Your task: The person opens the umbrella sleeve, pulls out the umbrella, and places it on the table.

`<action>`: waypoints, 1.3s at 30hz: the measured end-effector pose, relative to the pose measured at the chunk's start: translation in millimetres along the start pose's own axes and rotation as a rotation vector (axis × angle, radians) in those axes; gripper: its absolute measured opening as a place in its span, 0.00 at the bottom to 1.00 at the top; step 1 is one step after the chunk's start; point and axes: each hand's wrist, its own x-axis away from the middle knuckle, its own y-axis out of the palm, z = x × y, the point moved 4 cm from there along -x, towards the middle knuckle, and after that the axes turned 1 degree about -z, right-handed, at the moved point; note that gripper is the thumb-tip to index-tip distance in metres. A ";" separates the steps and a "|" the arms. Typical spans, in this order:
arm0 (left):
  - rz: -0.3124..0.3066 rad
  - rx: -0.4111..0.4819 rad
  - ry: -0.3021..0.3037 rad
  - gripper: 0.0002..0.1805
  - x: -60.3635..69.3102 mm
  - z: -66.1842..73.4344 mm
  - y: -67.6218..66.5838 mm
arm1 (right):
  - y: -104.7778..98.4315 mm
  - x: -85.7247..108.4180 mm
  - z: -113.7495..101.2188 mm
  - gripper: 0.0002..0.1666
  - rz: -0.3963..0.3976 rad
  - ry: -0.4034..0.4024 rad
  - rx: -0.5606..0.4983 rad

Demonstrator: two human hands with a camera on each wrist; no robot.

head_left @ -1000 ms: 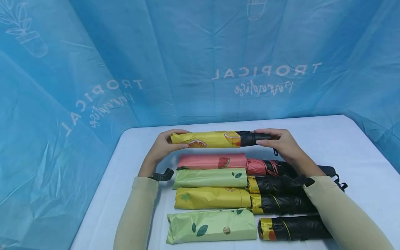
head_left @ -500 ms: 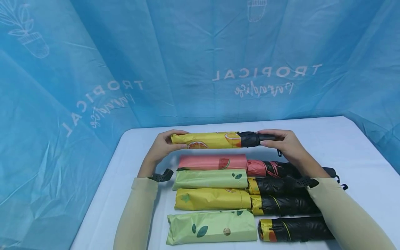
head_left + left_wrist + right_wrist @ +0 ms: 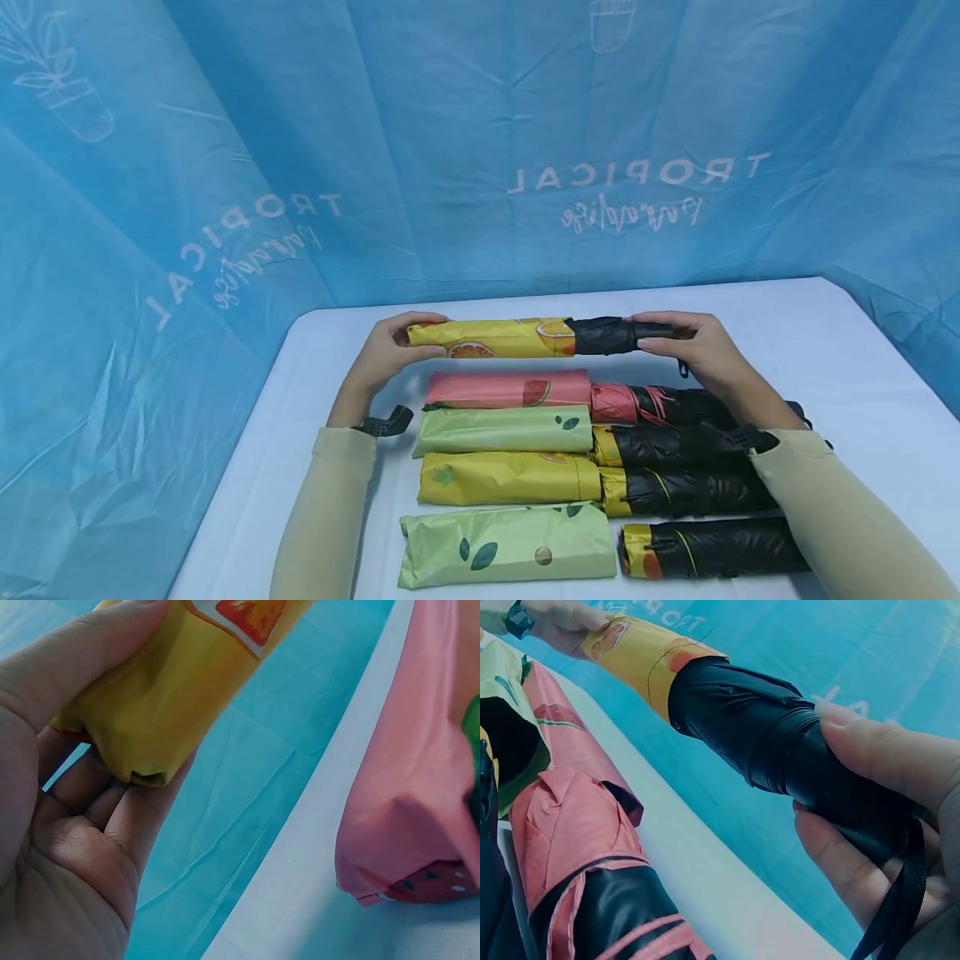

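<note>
Above the back of the table, my left hand (image 3: 386, 354) grips the closed end of a yellow umbrella sleeve (image 3: 502, 337) printed with orange slices. Thumb on the near side, fingers on the far side, as the left wrist view also shows. My right hand (image 3: 701, 346) holds the handle end of a folded black umbrella (image 3: 603, 336), whose other end is inside the sleeve. A black wrist strap (image 3: 907, 896) hangs from that handle in the right wrist view. Sleeve and umbrella are level, off the table.
Below lie several folded umbrellas beside their sleeves, in rows: a pink sleeve (image 3: 510, 389), a light green sleeve (image 3: 502, 430), a yellow sleeve (image 3: 510, 477) and a larger green sleeve (image 3: 506, 546). A black umbrella (image 3: 720, 548) lies nearest. Blue curtain (image 3: 480, 150) hangs behind the white table (image 3: 345, 329).
My right hand has moved to the right with the umbrella, so more of its black fabric shows outside the yellow sleeve. My left hand has stayed nearly in place.
</note>
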 end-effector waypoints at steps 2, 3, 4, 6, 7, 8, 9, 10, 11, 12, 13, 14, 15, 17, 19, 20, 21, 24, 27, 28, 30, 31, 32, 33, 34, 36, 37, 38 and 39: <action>0.013 -0.013 -0.006 0.27 0.5 -0.4 -0.8 | -0.4 0.4 0.4 0.24 0.002 0.001 -0.010; 0.021 -0.021 -0.010 0.27 0.6 -0.7 -1.2 | -0.4 0.5 0.4 0.25 -0.003 -0.002 -0.008; 0.030 -0.029 -0.014 0.26 0.8 -0.8 -1.6 | -0.5 0.6 0.6 0.25 0.000 0.001 -0.012; 0.041 -0.043 -0.020 0.26 1.1 -0.7 -2.0 | -0.9 0.9 0.6 0.25 0.000 0.000 -0.012; 0.045 -0.051 -0.022 0.26 1.1 -0.5 -2.3 | -1.2 1.0 0.8 0.25 0.000 -0.001 -0.015; 0.048 -0.055 -0.023 0.26 1.0 -0.3 -2.5 | -1.4 1.2 0.7 0.24 0.000 -0.004 -0.017; 0.051 -0.063 -0.024 0.26 0.9 -0.3 -2.8 | -1.9 1.5 0.7 0.24 0.001 -0.006 -0.019; 0.053 -0.071 -0.024 0.25 0.8 -0.3 -3.2 | -2.4 2.0 0.9 0.24 0.006 -0.004 -0.027; 0.056 -0.078 -0.025 0.25 0.9 -0.5 -3.5 | -2.8 2.5 0.9 0.24 0.005 -0.006 -0.028; 0.060 -0.085 -0.025 0.25 0.9 -0.8 -4.2 | -3.1 3.0 0.7 0.24 0.004 -0.008 -0.030; 0.063 -0.092 -0.024 0.25 1.0 -0.9 -4.8 | -3.6 3.4 0.9 0.24 0.004 -0.009 -0.030; 0.068 -0.096 -0.024 0.25 1.1 -1.0 -5.2 | -4.0 4.0 0.7 0.24 0.001 -0.014 -0.024; 0.073 -0.104 -0.025 0.25 1.3 -1.2 -5.9 | -4.6 4.3 0.7 0.24 0.002 -0.014 -0.025; 0.079 -0.110 -0.028 0.25 2.0 -1.4 -6.8 | -5.5 5.1 0.8 0.24 0.004 -0.013 -0.027; 0.083 -0.116 -0.030 0.25 2.5 -1.8 -7.6 | -6.2 5.6 0.9 0.24 0.002 -0.013 -0.031; 0.084 -0.119 -0.032 0.25 2.7 -2.0 -7.9 | -6.7 5.9 1.0 0.24 0.001 -0.012 -0.035; 0.084 -0.122 -0.034 0.25 2.9 -2.4 -8.2 | -7.3 6.2 1.3 0.23 -0.001 -0.011 -0.037; 0.090 -0.126 -0.035 0.25 3.7 -3.3 -10.3 | -10.2 7.5 2.1 0.24 -0.008 -0.021 -0.033; 0.104 -0.106 -0.033 0.24 4.8 -4.4 -13.7 | -15.3 10.2 3.3 0.23 -0.004 -0.032 -0.028; 0.107 -0.097 -0.033 0.24 5.1 -4.8 -14.9 | -16.9 10.9 3.8 0.22 0.002 -0.031 -0.037; 0.110 -0.081 -0.032 0.24 5.6 -5.8 -16.9 | -19.5 12.1 4.7 0.22 0.006 -0.032 -0.046; 0.109 -0.075 -0.033 0.24 5.7 -6.2 -17.5 | -20.5 12.8 4.8 0.22 0.003 -0.035 -0.042; 0.107 -0.072 -0.035 0.24 5.9 -6.5 -17.9 | -21.3 13.2 5.1 0.22 0.003 -0.035 -0.045; 0.107 -0.077 -0.037 0.24 6.1 -6.9 -18.2 | -22.4 13.7 5.4 0.22 0.007 -0.032 -0.046; 0.108 -0.083 -0.039 0.24 6.4 -7.3 -18.7 | -23.3 14.3 5.5 0.22 0.009 -0.031 -0.041; 0.118 -0.098 -0.043 0.24 7.2 -8.0 -19.9 | -25.4 15.7 5.5 0.23 0.009 -0.032 -0.021; 0.123 -0.104 -0.043 0.24 7.7 -8.6 -20.6 | -26.6 16.6 5.5 0.23 0.012 -0.029 -0.019; 0.129 -0.107 -0.043 0.24 8.1 -9.0 -21.4 | -28.1 17.5 5.7 0.23 0.020 -0.024 -0.018; 0.134 -0.109 -0.041 0.24 8.4 -9.9 -22.2 | -29.8 18.4 5.8 0.23 0.021 -0.025 -0.009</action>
